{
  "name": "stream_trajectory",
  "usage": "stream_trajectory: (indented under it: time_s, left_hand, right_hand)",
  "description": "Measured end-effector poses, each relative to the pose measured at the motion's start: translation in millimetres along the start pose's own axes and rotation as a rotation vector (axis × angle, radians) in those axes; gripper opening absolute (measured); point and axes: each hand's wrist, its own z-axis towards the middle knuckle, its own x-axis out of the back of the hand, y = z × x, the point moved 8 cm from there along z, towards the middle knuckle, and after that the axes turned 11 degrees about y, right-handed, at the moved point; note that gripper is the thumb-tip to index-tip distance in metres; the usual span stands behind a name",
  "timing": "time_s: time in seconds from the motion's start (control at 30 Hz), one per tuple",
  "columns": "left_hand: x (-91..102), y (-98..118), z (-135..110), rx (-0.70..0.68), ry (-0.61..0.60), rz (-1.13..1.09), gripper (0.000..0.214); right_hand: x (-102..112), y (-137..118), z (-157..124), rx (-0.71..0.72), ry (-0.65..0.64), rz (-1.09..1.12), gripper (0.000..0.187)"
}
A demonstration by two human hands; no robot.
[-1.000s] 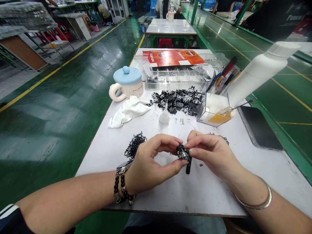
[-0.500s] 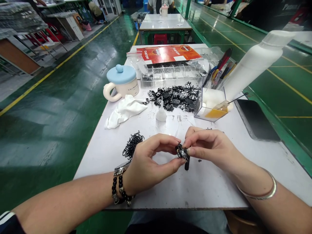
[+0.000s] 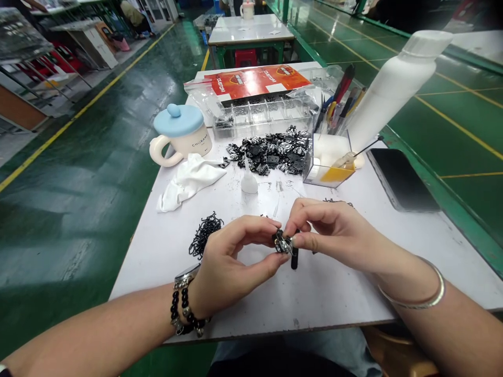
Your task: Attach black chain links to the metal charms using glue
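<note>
My left hand (image 3: 239, 262) pinches a small black and silver part (image 3: 282, 242) between thumb and fingertips, above the white table (image 3: 251, 303). On the part's right side, my right hand (image 3: 330, 230) has its thumb and index finger pressed together; whether they grip the part itself or a tiny piece at it I cannot make out. A short black bar (image 3: 294, 258) hangs below the fingertips. Left of my left hand lies a heap of thin black bent pieces (image 3: 205, 234). Farther back is a larger pile of black and silver parts (image 3: 271, 152).
A small white dropper bottle (image 3: 249, 182) stands mid-table. Around it are a crumpled white cloth (image 3: 190, 180), a lidded mug (image 3: 188, 139), a clear divided tray (image 3: 267, 118), a clear pen holder (image 3: 328, 162), a white bottle (image 3: 401, 84) and a phone (image 3: 403, 178).
The view has shifted, so the table's things sit farther left. Both hands keep their pinch at the small part, with only slight finger movement.
</note>
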Motion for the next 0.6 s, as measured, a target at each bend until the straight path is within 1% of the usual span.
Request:
stream_trajectory:
  time_s: [0.1, 0.17, 0.27, 0.4, 0.6]
  left_hand:
    - [-0.7, -2, 1, 0.012, 0.0, -0.005, 0.038]
    - [-1.0, -3, 1, 0.02, 0.006, -0.008, 0.038]
    - [-0.8, -4, 2, 0.026, 0.018, -0.008, 0.039]
    - [0.0, -3, 1, 0.034, 0.024, -0.016, 0.039]
    - [-0.1, -4, 0, 0.05, 0.02, -0.021, 0.038]
  right_hand:
    - [1, -5, 0, 0.047, 0.017, -0.066, 0.005]
    - [2, -6, 1, 0.051, 0.024, -0.062, 0.005]
    - [2, -3, 1, 0.022, 0.027, -0.002, 0.005]
    - [0, 4, 1, -0.056, 0.03, 0.085, 0.006]
    - [-2, 7, 1, -0.093, 0.026, 0.1, 0.006]
